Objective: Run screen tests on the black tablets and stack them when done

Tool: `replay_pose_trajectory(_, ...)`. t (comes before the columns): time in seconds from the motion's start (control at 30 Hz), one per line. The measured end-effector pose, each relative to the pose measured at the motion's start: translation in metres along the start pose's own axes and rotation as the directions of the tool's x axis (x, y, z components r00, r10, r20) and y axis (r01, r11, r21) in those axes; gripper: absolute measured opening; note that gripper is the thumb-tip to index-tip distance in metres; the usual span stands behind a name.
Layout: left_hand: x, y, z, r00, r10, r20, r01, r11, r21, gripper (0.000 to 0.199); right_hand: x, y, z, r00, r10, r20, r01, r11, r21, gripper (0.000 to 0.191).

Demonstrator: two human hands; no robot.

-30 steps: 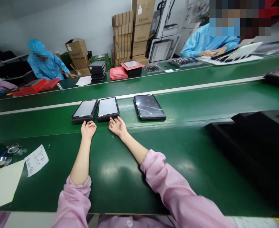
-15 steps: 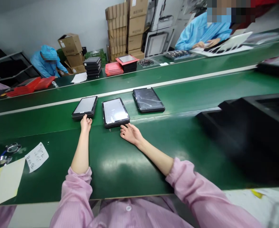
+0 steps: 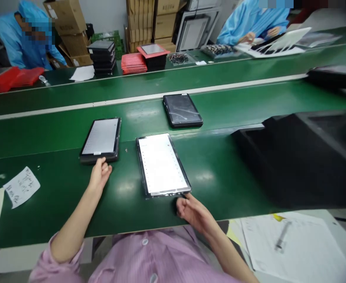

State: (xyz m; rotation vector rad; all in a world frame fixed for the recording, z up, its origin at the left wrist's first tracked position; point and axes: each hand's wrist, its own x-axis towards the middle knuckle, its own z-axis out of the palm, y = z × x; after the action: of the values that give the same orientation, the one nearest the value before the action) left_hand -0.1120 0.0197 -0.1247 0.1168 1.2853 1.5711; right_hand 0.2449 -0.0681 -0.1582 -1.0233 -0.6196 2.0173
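Note:
My left hand (image 3: 100,173) has its fingers curled at the near edge of the left tablet (image 3: 100,136), which is black with a pale lit screen and looks thick, perhaps stacked. With my right hand (image 3: 190,210) I pinch the near right corner of a second tablet (image 3: 163,164); its bright white screen faces up. The fingers beneath that corner are partly hidden. Beyond both hands, a third tablet (image 3: 183,110) with a dark screen lies on the green surface.
A large black tray-like object (image 3: 279,157) takes up the right side. A handwritten note (image 3: 22,187) lies at left, papers with a pen (image 3: 283,236) at lower right. Across the green bench (image 3: 234,70), two people in blue work near a tablet stack (image 3: 102,59) and red sleeves (image 3: 133,63).
My right hand has drawn the bright tablet nearer and to the right, away from the others. The left tablet has come slightly closer with my left hand at it. The view has shifted.

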Motion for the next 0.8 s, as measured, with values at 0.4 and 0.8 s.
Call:
replay_pose_trajectory(0.4,-0.152,-0.046,-0.078,0.748,-0.629,0.210,0.377,0.665,0.645,0.054,0.008,-0.106,0.024,0.820,-0.167,0.548,0.541,-0.086,-0.837,0.042)
replay_pose_trajectory(0.8,0.034,0.043,-0.044,0.848,0.469,0.247,-0.528,0.700,0.482,0.029,0.103,-0.099,0.044,0.491,-0.082,0.867,0.774,-0.415,-0.478,0.050)
